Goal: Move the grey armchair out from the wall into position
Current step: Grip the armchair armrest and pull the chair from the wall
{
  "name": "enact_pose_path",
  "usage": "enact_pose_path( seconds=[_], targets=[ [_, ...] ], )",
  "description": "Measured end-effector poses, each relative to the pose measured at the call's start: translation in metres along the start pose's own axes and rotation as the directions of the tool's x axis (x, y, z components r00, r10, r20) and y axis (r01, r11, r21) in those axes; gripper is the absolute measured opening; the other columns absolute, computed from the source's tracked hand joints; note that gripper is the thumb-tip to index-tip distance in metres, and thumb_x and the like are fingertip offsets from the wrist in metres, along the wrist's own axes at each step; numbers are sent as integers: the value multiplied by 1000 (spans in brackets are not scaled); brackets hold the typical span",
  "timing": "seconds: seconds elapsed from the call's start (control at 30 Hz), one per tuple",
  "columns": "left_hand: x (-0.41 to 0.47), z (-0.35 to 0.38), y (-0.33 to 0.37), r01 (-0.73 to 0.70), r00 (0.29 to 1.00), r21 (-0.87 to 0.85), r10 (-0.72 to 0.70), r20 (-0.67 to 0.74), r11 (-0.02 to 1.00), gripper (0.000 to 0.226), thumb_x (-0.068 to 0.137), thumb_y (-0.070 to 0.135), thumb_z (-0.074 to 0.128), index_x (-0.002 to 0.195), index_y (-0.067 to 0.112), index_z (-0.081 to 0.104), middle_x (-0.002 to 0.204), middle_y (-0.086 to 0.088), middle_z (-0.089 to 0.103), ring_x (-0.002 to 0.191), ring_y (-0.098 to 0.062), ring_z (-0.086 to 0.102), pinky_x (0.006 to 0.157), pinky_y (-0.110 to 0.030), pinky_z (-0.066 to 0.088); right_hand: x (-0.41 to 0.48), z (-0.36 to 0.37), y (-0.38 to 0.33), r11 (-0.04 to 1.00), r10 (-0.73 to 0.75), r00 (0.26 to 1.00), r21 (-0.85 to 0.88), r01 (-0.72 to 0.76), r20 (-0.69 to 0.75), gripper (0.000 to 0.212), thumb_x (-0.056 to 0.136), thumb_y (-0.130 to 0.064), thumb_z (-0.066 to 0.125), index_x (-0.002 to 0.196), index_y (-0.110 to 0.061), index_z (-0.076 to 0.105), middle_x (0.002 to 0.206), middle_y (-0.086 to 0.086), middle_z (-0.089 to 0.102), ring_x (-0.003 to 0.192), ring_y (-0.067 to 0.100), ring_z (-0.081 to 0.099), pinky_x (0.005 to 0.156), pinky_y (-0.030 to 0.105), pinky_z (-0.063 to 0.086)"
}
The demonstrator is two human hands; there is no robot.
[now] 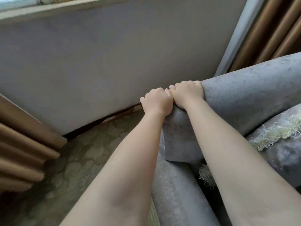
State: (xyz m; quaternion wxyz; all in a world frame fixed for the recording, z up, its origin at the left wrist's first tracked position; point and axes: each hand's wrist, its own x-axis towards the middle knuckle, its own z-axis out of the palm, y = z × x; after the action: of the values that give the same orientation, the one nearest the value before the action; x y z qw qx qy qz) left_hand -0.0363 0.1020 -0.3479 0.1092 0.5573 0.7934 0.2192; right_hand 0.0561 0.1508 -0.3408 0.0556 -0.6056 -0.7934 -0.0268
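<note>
Both hands grip the corner of the grey armchair near the wall.

The left hand [156,101] and right hand [187,93] sit side by side, touching, their fingers [189,83] curled over the top corner of the armchair [244,95], clamped on its padded edge. The wall [105,62] stands just behind; brown curtains [21,144] hang at both sides, patterned carpet [84,160] lies below, and a fringed throw [276,132] rests on the seat.
</note>
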Motion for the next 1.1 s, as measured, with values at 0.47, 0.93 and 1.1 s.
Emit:
enact_pose_path(
  seconds=[0.47, 0.93, 1.1],
  targets=[
    [-11, -23, -33, 43, 999, 5, -42, -33, 999, 34, 94, 31, 25, 75, 14, 47, 96, -8, 60, 89, -30, 51, 77, -40, 31, -8, -2, -43, 999, -45, 999, 15, 45, -10, 48, 96, -31, 23, 105, -11, 66, 115, 9, 62, 110, 28, 51, 93, 38, 28],
    [16, -7, -46, 93, 995, -22, -93, -25, 995, 42, 95, 33, 26, 95, 9, 61, 105, -11, 61, 99, -33, 55, 81, -39, 36, 31, 16, -46, 985, -156, 983, -59, 162, 97, 48, 93, -42, 24, 77, -23, 65, 94, 4, 67, 87, 25, 53, 75, 38, 22],
    [13, -10, -45, 126, 992, -104, -124, 19, 987, 45, 96, 33, 27, 98, 5, 63, 108, -17, 60, 102, -36, 53, 84, -38, 38, 28, 17, -43, 980, -186, 979, -51, 190, 81, 50, 93, -44, 22, 75, -23, 64, 91, 3, 68, 87, 25, 57, 75, 38, 23]
  ],
)
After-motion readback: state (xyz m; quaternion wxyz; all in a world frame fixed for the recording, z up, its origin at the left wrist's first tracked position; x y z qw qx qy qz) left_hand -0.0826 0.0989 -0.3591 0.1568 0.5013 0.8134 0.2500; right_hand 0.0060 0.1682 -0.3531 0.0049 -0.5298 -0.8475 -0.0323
